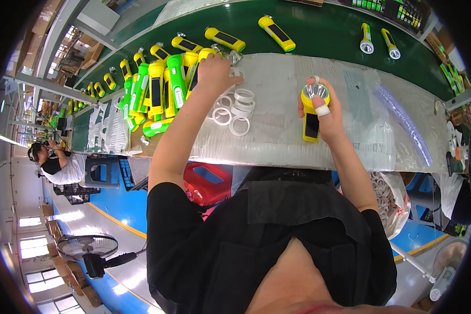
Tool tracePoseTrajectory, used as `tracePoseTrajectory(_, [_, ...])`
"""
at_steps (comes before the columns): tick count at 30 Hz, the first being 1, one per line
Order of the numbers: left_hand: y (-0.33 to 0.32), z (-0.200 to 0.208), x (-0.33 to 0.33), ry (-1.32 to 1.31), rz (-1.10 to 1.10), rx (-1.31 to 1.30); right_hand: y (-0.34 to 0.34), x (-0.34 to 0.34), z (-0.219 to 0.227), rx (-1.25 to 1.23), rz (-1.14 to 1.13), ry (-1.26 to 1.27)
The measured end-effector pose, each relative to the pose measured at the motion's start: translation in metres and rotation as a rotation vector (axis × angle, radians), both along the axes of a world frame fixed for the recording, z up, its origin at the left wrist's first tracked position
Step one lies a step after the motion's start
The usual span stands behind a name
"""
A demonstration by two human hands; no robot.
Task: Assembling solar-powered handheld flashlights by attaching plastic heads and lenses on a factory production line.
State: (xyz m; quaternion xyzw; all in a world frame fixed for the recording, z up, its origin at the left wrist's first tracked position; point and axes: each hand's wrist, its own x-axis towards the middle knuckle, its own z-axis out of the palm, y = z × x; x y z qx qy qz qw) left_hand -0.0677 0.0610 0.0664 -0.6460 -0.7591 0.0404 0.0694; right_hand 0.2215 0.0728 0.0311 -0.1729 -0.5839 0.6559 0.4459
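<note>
In my right hand (327, 112) is a yellow flashlight (311, 125) with a dark panel, its silvery reflector facing up. White wraps show on the thumb and a fingertip. My left hand (214, 75) reaches over the right edge of a pile of yellow and green flashlights (157, 89). Its fingers lie against the end of a yellow flashlight (206, 53), with the thumb spread away toward the right. Under and beside that wrist, several white plastic rings (239, 125) lie loosely heaped on the plastic-covered table (277, 104).
Beyond the table runs a green belt (319, 31) carrying more flashlights (276, 32). A strip of bubble wrap (405, 125) lies at the right. Below the table edge hang a bag of white rings (387, 199) and a red stool (206, 183). Another person (60, 165) sits far left, near a fan (91, 248).
</note>
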Motion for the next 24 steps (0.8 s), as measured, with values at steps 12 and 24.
tracePoseTrajectory(12, [-0.028, 0.015, 0.080, -1.243, -0.580, 0.418, 0.003, -0.003, -0.003, -0.017, 0.008, 0.036])
tracePoseTrajectory(24, [-0.040, 0.028, 0.110, -0.915, -0.689, 0.440, 0.000, 0.002, 0.001, -0.059, 0.133, 0.072])
